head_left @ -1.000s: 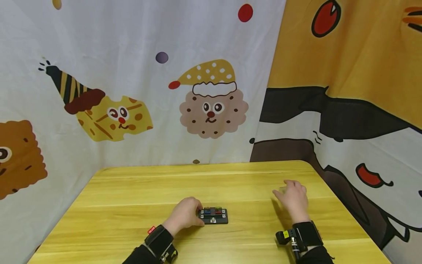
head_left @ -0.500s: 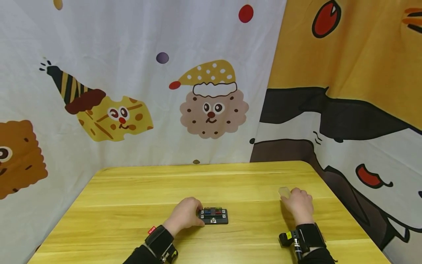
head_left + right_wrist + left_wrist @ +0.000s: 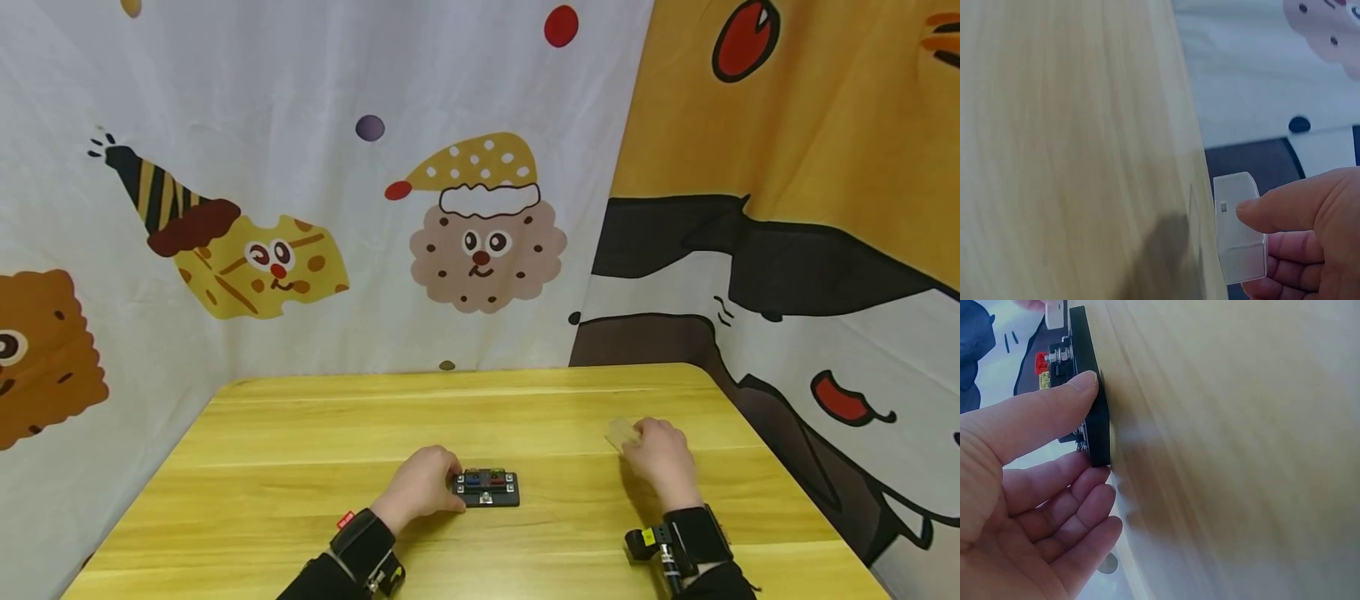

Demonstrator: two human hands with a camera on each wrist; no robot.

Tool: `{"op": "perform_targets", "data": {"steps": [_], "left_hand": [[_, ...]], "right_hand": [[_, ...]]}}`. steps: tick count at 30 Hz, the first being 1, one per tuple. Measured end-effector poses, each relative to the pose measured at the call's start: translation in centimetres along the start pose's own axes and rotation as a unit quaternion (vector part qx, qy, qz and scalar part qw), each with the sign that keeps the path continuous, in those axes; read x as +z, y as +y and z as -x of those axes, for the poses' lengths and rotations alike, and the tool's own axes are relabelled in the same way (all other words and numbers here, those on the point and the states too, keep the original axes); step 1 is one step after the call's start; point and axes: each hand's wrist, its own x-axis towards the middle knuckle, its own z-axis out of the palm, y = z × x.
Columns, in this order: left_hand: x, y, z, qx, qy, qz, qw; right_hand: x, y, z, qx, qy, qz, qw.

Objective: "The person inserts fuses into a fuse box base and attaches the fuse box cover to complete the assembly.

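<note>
A small black fuse block (image 3: 487, 500) with blue, red and yellow fuses lies on the table, right beside my left hand (image 3: 422, 485). In the left wrist view, the thumb (image 3: 1075, 400) presses one edge of its black base (image 3: 1099, 434) and the fingers curl at the end, holding it. Farther right, my right hand (image 3: 662, 460) pinches a clear plastic cover (image 3: 621, 434) by its edge. The right wrist view shows this cover (image 3: 1238, 228) as a translucent shell with a small slot, close to the table surface; whether it touches is hard to tell.
The wooden table (image 3: 315, 433) extends around both hands, its rounded far edge against a cartoon-printed curtain (image 3: 300, 167). Each wrist wears a black strap with a small camera, such as the one on the right wrist (image 3: 643, 543).
My right hand, its fingers spread a second ago, has taken hold of the clear cover and shifted it a little left. The left hand and the fuse block stay in place.
</note>
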Motion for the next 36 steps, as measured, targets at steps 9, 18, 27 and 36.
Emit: {"op": "perform_targets", "data": {"steps": [9,18,27,36], "left_hand": [[0.0,0.1,-0.1,-0.005,-0.005,0.004,1.0000],[-0.1,0.1,0.0,0.005,0.001,0.002,1.0000],[-0.2,0.2,0.1,-0.002,0.000,0.003,1.0000],[-0.2,0.1,0.1,0.007,0.002,0.008,0.9999]], "right_hand": [[1.4,-2.4,0.0,-0.051,0.016,0.005,0.9985],[2.7,-4.2,0.3,-0.090,0.023,0.003,0.9956],[3.9,-6.4,0.7,-0.114,0.016,-0.015,0.9932],[4.6,-9.2,1.6,-0.165,0.011,-0.053,0.9848]]}}
